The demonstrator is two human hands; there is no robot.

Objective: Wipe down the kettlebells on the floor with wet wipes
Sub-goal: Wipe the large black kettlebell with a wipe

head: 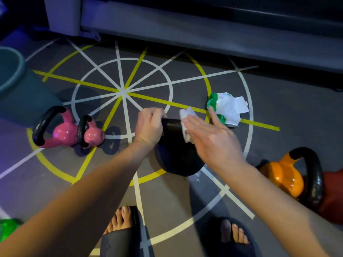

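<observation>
A black kettlebell [176, 158] stands on the floor in the middle. My left hand [149, 126] grips the left end of its handle. A white wet wipe [186, 120] lies over the right part of the handle, and my right hand [211, 138] presses on it with straight fingers. Just beyond my right hand lies the green and white wet wipes pack [227, 109], its flap lifted. Two pink kettlebells [65, 131] [92, 135] with black handles lie at the left. An orange kettlebell [289, 176] stands at the right.
A teal bin [11, 71] stands at the far left. A grey machine base [185, 25] runs along the back. My feet in dark slippers [122, 236] are at the bottom. Something green [7, 228] glows at bottom left, and a red object [332, 197] sits behind the orange kettlebell.
</observation>
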